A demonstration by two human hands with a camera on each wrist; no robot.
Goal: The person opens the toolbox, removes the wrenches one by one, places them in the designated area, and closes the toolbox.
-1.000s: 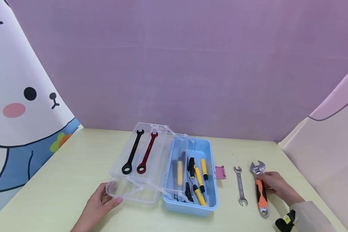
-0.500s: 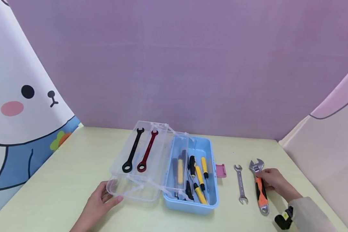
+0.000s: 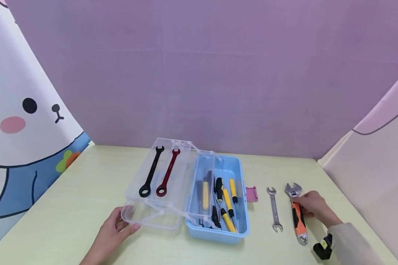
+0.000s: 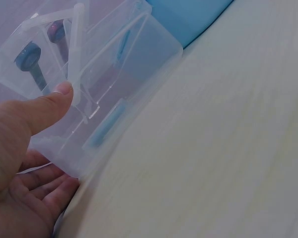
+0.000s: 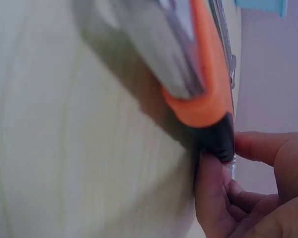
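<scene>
Left hand [image 3: 111,232] grips clear plastic toolbox tray [image 3: 152,217], steadying it; right hand [image 3: 313,208] pinches orange-handled adjustable wrench [image 3: 298,217] flat on bench [image 3: 69,206].

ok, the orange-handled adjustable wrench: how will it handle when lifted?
Adjustable wrench: steel body, so probably stiff and heavy for its size. The right hand grips near the jaw end, so the handle end may droop. The rubbery-looking sleeve should resist slipping.

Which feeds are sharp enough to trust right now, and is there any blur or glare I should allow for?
Head view: sharp, evenly lit, soft shadows, edges bowed by the wide lens. Left wrist view: clear tray reads hazy, the wrenches behind it smeared; left hand in focus. Right wrist view: too close, adjustable wrench blurred, its shadow dark on the table; right hand soft.
</scene>
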